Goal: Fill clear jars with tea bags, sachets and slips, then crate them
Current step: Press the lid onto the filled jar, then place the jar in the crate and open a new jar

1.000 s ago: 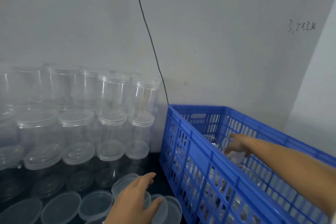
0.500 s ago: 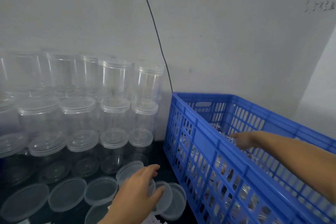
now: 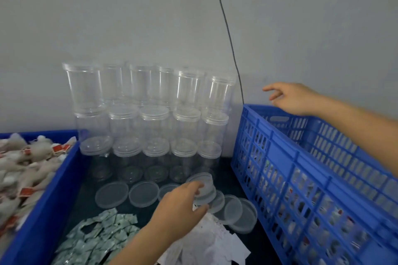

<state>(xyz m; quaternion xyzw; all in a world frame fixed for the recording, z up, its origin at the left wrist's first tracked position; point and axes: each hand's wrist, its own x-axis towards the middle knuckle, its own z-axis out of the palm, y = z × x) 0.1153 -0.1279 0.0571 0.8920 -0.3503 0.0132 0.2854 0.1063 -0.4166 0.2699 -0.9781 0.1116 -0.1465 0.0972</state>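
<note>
Slatted blue plastic crate (image 3: pixel 301 170) on the right holds filled jars; blue tub (image 3: pixel 49 180) left, tea bags (image 3: pixel 25 157). Right hand (image 3: pixel 295 98) is up out of the crate now — fingers spread, empty. Left hand (image 3: pixel 181 202) pinches a clear round lid (image 3: pixel 203 183) near stacked clear jars (image 3: pixel 150 118).

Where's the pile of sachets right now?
Head view, bottom left: the sachets lie loose between the blue tea bag bin and the left hand, just below the lids.
</note>
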